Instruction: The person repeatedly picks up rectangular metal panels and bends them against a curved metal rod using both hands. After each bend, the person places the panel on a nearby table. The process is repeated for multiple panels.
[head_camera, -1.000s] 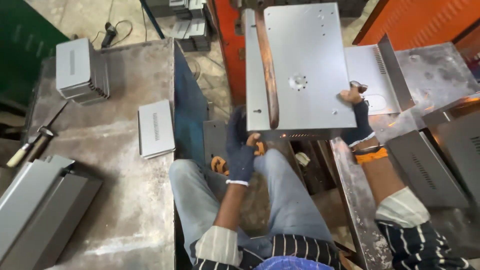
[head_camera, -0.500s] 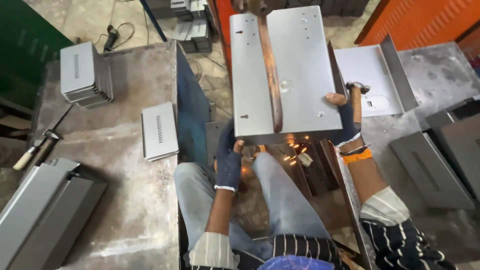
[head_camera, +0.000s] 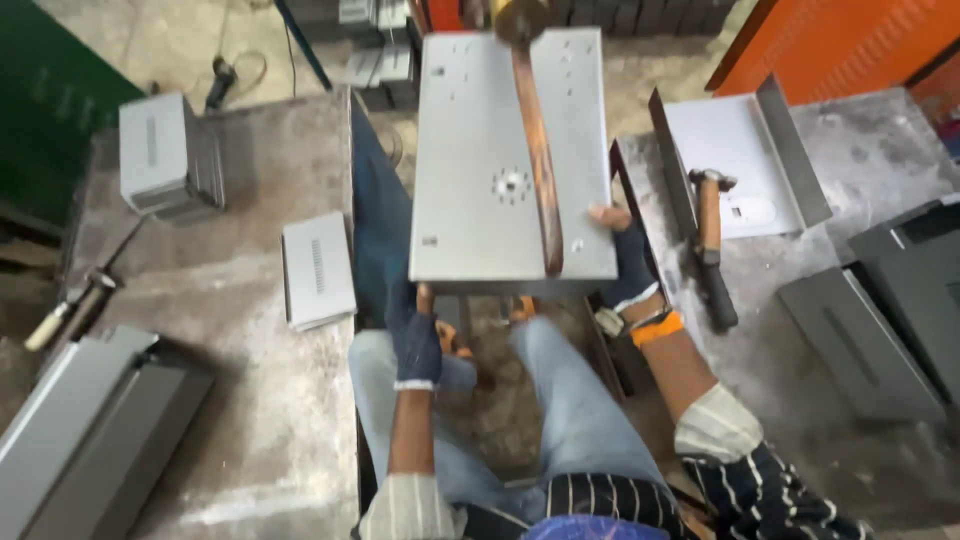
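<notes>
I hold a grey metal panel (head_camera: 480, 160) flat in front of me, above my knees, in the gap between 2 tables. My left hand (head_camera: 415, 340), in a dark glove, is at the panel's near left corner, the fingers curled up under its front edge and gripping it. My right hand (head_camera: 625, 255), also gloved, clasps the panel's near right corner, the fingertips resting on its top face. A copper arm (head_camera: 537, 160) reaches down from above and lies across the panel, its tip near the front edge, just beside my right hand. The panel has a ring of small holes (head_camera: 511, 184) near its middle.

On the left table (head_camera: 230, 400) lie a small slotted cover (head_camera: 318, 268), a grey box (head_camera: 165, 155) farther back, a hammer (head_camera: 70, 310) near the left edge, and a long grey housing (head_camera: 90, 430) at the near corner. On the right table (head_camera: 880, 170) a hammer with a wooden handle (head_camera: 708, 240) lies just beside my right wrist, partly over a bent white sheet (head_camera: 740, 160). Dark grey housings (head_camera: 880, 310) sit further right. I wear an orange band (head_camera: 655, 328) on my right wrist.
</notes>
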